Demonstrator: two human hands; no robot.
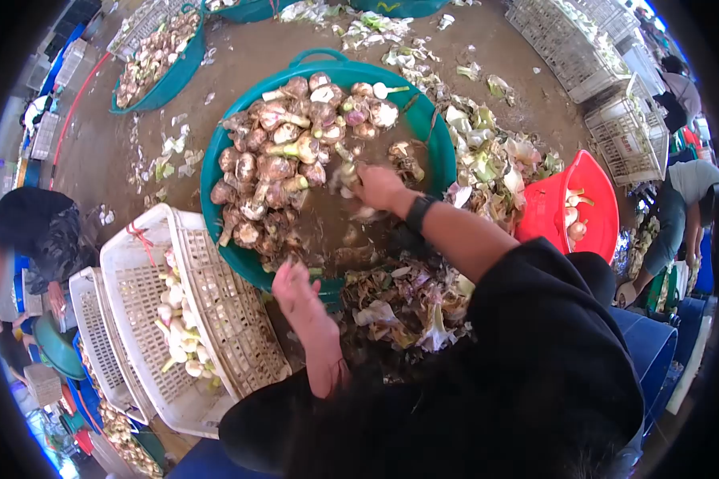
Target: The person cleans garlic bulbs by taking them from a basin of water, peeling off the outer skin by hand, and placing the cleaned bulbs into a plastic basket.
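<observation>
A round green tub (pixel 236 100) in front of me holds several soil-stained garlic bulbs (pixel 276 168) with short cut stems, heaped on its left and far sides over muddy brown water. My right hand (pixel 379 188), with a dark band at the wrist, reaches into the tub's middle. Its fingers are closed round a pale garlic bulb (pixel 345 172) that is smeared by motion. Over the tub's near rim is my left hand (pixel 302 299), palm side partly turned up. Motion blurs its fingers, so what they hold, if anything, is unclear.
White plastic crates (pixel 156 239) at left hold cleaner pale bulbs. A red tub (pixel 571 195) with a few bulbs stands at right. Peeled skins (pixel 495 152) litter the floor. Another tub of bulbs (pixel 156 60) is at far left. People work at both sides.
</observation>
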